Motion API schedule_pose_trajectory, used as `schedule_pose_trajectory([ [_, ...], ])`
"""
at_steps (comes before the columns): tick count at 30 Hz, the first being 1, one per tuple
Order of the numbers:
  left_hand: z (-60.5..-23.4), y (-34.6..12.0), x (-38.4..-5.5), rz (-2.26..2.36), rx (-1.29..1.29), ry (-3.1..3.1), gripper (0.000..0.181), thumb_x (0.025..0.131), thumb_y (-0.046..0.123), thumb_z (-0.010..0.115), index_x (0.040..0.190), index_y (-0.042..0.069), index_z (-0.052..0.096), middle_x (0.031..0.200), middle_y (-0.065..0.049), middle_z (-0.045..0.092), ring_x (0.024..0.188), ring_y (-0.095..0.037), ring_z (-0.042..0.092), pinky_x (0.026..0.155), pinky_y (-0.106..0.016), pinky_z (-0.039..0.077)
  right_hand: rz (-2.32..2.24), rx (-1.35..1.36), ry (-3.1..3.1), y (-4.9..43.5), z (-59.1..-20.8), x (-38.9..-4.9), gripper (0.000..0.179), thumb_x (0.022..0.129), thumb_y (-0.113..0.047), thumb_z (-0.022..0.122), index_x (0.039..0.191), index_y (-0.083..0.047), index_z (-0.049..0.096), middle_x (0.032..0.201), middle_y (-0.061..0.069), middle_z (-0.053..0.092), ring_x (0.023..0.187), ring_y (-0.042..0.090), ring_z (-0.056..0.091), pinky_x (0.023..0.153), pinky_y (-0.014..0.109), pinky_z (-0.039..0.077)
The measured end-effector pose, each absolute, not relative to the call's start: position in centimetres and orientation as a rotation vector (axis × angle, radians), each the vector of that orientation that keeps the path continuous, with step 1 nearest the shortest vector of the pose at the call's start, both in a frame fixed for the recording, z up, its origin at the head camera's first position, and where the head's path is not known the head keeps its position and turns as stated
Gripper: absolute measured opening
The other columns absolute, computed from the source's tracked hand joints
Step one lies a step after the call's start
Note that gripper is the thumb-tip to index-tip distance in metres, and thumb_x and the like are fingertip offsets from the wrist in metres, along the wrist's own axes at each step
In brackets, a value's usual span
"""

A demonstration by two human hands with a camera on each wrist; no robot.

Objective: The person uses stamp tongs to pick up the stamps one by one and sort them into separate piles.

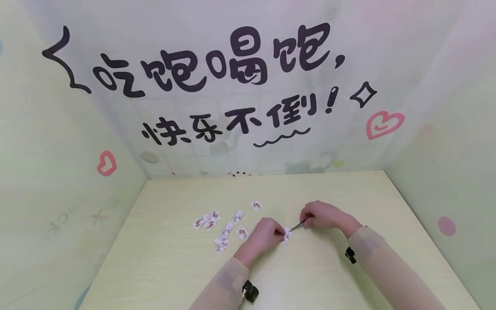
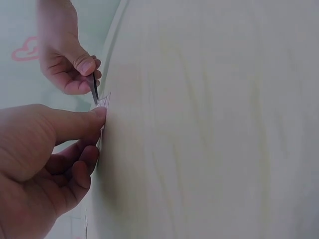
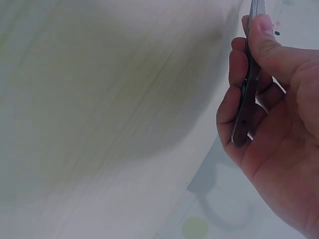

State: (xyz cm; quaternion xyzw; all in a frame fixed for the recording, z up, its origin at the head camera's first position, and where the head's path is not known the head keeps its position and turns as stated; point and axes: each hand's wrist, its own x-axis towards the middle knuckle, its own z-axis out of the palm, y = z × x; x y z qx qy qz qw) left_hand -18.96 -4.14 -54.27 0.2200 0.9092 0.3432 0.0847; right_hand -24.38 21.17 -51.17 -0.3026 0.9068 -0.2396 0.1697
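Small printed paper piece is between the two hands, just above or against the tabletop; which of the two cannot be told. Left hand is the nearer, pinching its edge between thumb and fingers. Grip there is narrow. Long axis of the piece appears to run from near to far, though fingers cover part of it. Right hand is to its right and slightly farther back, fingers curled round a slim metal tool, tweezers by its outline. The tool slopes down and leftward, its tip at the far right edge of the piece; firm contact cannot be confirmed.

Surface: pale wood-grain table, flat. Left of the left hand are loose pieces: one single piece near it, a slanting row of grey-printed pieces beyond that, and a cluster of brown-printed pieces farthest left. Another single piece is farther back.

Room: pale curtain-like wall behind the table, bearing black Chinese lettering and a pink heart.
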Motion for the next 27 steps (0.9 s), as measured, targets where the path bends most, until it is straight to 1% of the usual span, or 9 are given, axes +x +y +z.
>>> schedule_pose_trajectory([
  [4, -54.4, -4.0, -18.9, 1.042, 0.651, 2.718, 0.005, 0.088, 0.003, 0.085, 0.092, 0.005, 0.084, 0.087, -0.001, 0.078, 0.077, -0.006, 0.066, 0.075, -0.022, 0.056, -0.769, -0.782, 2.527, 21.4, -51.3, -23.6, 0.006, 0.098, -0.011, 0.078, 0.096, -0.016, 0.076, 0.087, -0.011, 0.065, 0.082, 0.012, 0.057, 0.081, 0.036, 0.049],
  [7, -54.5, -4.0, -18.7, 1.062, 0.636, 2.716, 0.005, 0.088, 0.002, 0.084, 0.093, 0.004, 0.083, 0.087, -0.001, 0.077, 0.077, -0.007, 0.066, 0.075, -0.022, 0.056, -0.846, -0.726, 2.512, 21.6, -51.7, -22.7, 0.005, 0.098, -0.013, 0.079, 0.096, -0.015, 0.075, 0.087, -0.009, 0.066, 0.082, 0.013, 0.058, 0.079, 0.035, 0.050],
  [12, -54.7, -3.9, -18.6, 1.098, 0.608, 2.730, 0.004, 0.088, 0.002, 0.084, 0.090, 0.005, 0.082, 0.084, 0.000, 0.075, 0.076, -0.008, 0.065, 0.074, -0.024, 0.055, -0.987, -0.641, 2.470, 21.6, -52.5, -21.2, 0.007, 0.096, -0.016, 0.081, 0.097, -0.014, 0.075, 0.085, -0.005, 0.066, 0.079, 0.016, 0.058, 0.075, 0.034, 0.049],
  [18, -55.2, -3.9, -18.6, 1.108, 0.592, 2.770, 0.006, 0.087, 0.003, 0.085, 0.088, 0.008, 0.082, 0.082, 0.002, 0.074, 0.077, -0.009, 0.065, 0.073, -0.024, 0.055, -1.092, -0.556, 2.434, 21.0, -53.0, -19.4, 0.010, 0.097, -0.018, 0.080, 0.098, -0.010, 0.074, 0.084, -0.004, 0.067, 0.077, 0.016, 0.058, 0.071, 0.031, 0.048],
  [22, -55.1, -3.8, -18.6, 1.127, 0.579, 2.760, 0.005, 0.088, 0.004, 0.085, 0.087, 0.008, 0.082, 0.081, 0.003, 0.074, 0.076, -0.007, 0.065, 0.072, -0.024, 0.055, -1.121, -0.479, 2.461, 20.6, -52.9, -18.6, 0.013, 0.096, -0.022, 0.080, 0.098, -0.010, 0.074, 0.085, -0.004, 0.067, 0.078, 0.016, 0.058, 0.070, 0.031, 0.047],
  [27, -54.9, -3.7, -18.4, 1.139, 0.572, 2.761, 0.004, 0.088, 0.005, 0.085, 0.087, 0.007, 0.082, 0.081, 0.003, 0.074, 0.076, -0.008, 0.064, 0.072, -0.025, 0.055, -1.134, -0.438, 2.505, 20.4, -53.2, -18.1, 0.018, 0.094, -0.026, 0.084, 0.097, -0.012, 0.074, 0.086, -0.005, 0.068, 0.079, 0.014, 0.058, 0.072, 0.031, 0.047],
])
